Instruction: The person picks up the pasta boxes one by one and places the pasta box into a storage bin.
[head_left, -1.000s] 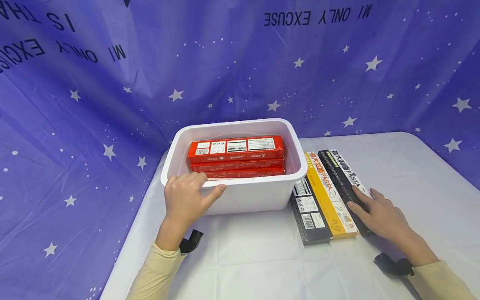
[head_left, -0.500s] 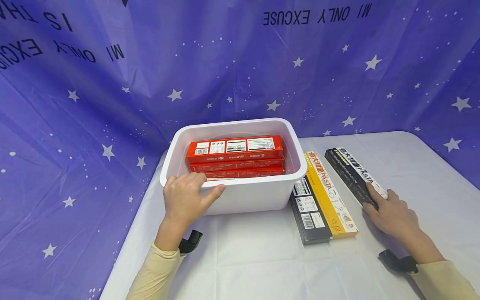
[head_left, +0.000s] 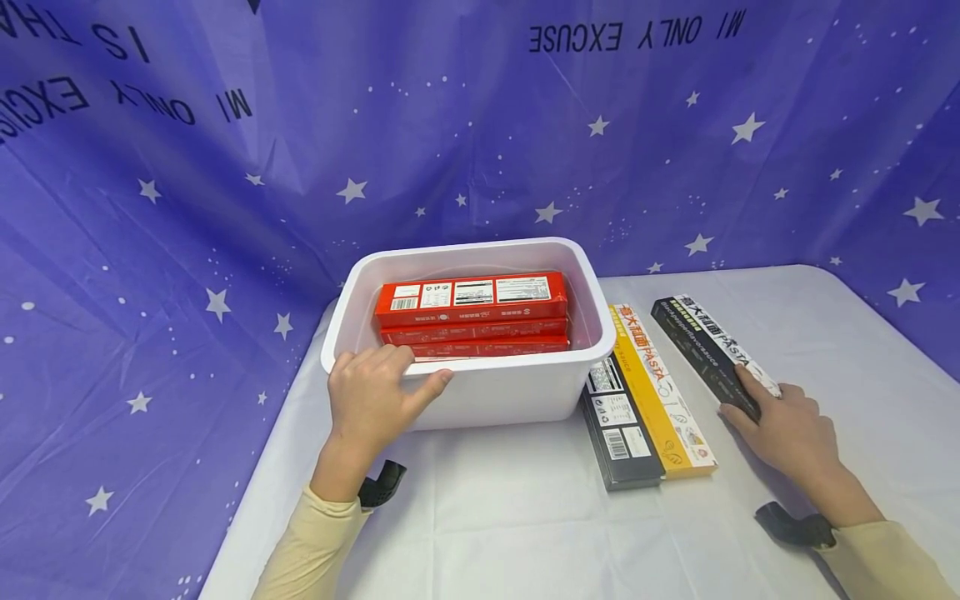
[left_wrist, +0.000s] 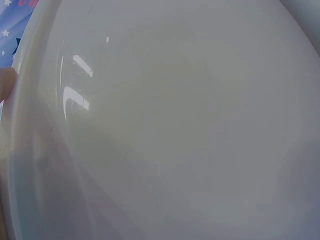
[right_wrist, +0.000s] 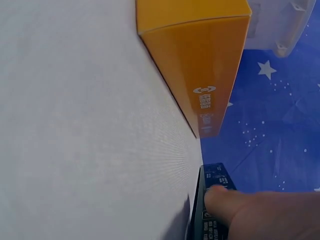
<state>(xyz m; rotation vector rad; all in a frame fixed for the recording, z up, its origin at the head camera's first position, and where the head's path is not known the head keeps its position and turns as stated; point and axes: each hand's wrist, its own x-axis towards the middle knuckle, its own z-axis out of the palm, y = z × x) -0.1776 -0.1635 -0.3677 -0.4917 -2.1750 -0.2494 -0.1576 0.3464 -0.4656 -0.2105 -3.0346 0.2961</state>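
My left hand (head_left: 375,392) grips the near-left rim of a white plastic bin (head_left: 495,392), fingers hooked over the edge and thumb along the outside. Inside the bin lie several red boxes (head_left: 472,300), side by side. To the right, my right hand (head_left: 791,429) holds the near end of a black-and-white pasta box (head_left: 705,354), thumb on its left side and fingers over the top. In the right wrist view the thumb presses against the dark box (right_wrist: 210,227). The bin's smooth wall (left_wrist: 175,115) fills the left wrist view.
A yellow-and-white pasta box (head_left: 660,396) lies between the bin and my right hand. Against its left side rests a dark grey box (head_left: 622,433), its far end hidden by the bin. A white cloth (head_left: 510,517) covers the table; a purple starry curtain (head_left: 480,125) hangs behind.
My right hand has moved right with the black-and-white pasta box, leaving a gap beside the yellow one. Its grip now wraps the box's near end. The left hand stays on the rim.
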